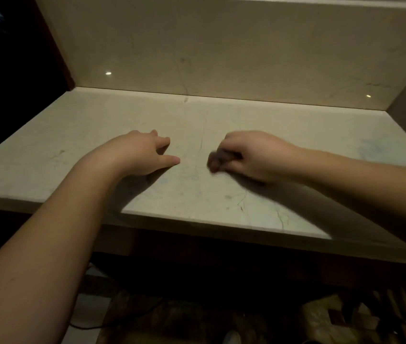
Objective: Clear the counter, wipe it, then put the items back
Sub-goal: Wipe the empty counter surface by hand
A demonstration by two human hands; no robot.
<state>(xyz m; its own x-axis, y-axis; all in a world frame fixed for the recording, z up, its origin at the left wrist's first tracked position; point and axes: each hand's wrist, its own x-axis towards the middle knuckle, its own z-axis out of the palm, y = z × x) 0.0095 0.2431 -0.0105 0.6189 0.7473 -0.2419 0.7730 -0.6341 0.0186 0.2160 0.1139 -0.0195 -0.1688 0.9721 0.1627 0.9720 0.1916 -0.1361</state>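
The bench [221, 199] is what I'm working on: a pale stone slab, veined with fine cracks, filling the middle of the head view with its front edge nearest me. Nothing stands on the part I can see, so I judge the clearing is done and this is the wiping step. A faint bluish smear shows toward the right end, near the back right corner; I can't tell whether it is damp or a stain.

My right hand [251, 155] sits just right of the bench's middle, its grip curled tight around a small dark wad [215, 160] pressed to the stone. It is blurred, so I take it for a cloth or tissue bunched small to scrub with, but cannot be sure. My left hand [144, 152] lies just beside it, apart from it, fingers straight and relaxed on the surface, holding nothing. I judge it is there to steady me.

Behind, a polished backsplash [234, 50] rises from the back edge. Below the front edge lies dim clutter on the floor [333, 319], perhaps the removed items; too dark to say.
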